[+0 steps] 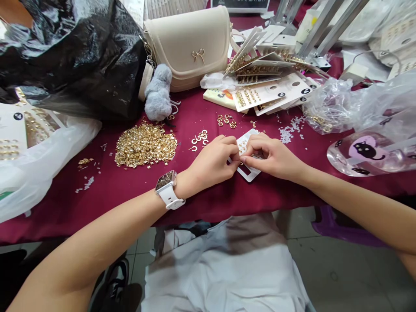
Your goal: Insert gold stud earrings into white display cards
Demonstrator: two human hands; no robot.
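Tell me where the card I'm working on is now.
In the head view, the card is just right of centre, near the front edge of the table, between the left hand and the right hand; the gold pile lies farther left.

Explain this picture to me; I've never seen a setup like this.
There is no machine: this single view comes from a camera worn on a person's head, looking forward and down at two bare hands. The left hand, with a watch at its wrist, and the right hand meet over a small white card; what their fingertips pinch is hidden. On the dark red cloth lie a heap of gold pieces, a cream bag and more cards.
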